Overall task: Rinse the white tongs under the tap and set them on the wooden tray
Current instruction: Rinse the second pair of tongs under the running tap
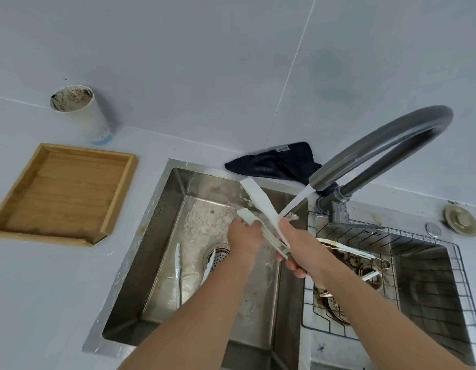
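Note:
The white tongs [258,200] are held over the left sink basin [162,209], their two arms spread and pointing up and left. Water runs from the grey curved tap [378,145] onto the tongs' upper arm. My right hand [298,244] grips the hinge end of the tongs. My left hand [245,236] holds the lower arm near its tip. The wooden tray [119,193] lies on the counter left of the sink with nothing in it.
A dirty white cup [82,113] stands behind the tray. A dark cloth [279,161] lies behind the sink. White utensils [177,268] lie in the left basin near the drain. A wire rack [445,263] with dirty items sits in the right basin.

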### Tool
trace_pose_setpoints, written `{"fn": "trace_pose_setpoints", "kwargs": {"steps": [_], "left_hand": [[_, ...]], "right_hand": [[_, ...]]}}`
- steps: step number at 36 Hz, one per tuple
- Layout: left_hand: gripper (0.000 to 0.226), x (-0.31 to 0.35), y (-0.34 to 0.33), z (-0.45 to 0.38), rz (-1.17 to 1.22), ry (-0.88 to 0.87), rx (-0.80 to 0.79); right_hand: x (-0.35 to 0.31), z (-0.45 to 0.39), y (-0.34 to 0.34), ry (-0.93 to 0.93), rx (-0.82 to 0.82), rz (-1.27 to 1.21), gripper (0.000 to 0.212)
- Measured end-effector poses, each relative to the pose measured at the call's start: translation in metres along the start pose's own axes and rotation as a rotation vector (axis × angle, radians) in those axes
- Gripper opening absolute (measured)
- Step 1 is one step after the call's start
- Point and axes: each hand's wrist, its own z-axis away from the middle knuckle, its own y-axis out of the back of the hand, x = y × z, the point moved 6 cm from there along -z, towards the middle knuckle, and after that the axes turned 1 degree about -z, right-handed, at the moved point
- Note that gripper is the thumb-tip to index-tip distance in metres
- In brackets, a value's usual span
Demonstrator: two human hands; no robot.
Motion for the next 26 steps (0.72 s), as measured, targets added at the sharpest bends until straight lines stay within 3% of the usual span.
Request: {"fn": "trace_pose_setpoints", "kwargs": {"steps": [6,14,18,23,26], "left_hand": [[0.021,-0.001,-0.024,0.017,-0.024,-0.063,-0.124],[0.025,0.013,0.014,-0.011,-0.307,-0.112,0.069],[0.027,0.02,0.023,-0.016,-0.439,-0.176,0.051],[0.017,0.008,-0.002,0.003,-0.28,-0.197,-0.108],[0.029,0.004,-0.014,0.012,-0.208,-0.196,-0.15]], "right_hand": [[0.002,0.002,0.0,0.034,0.134,-0.023,0.073],[0.019,0.02,-0.008,0.02,0.081,-0.024,0.073],[0.03,0.027,-0.006,-0.001,0.101,-0.049,0.07],[0.032,0.027,0.0,-0.02,0.173,-0.162,0.062],[0.03,0.029,0.001,-0.007,0.198,-0.193,0.059]]}}
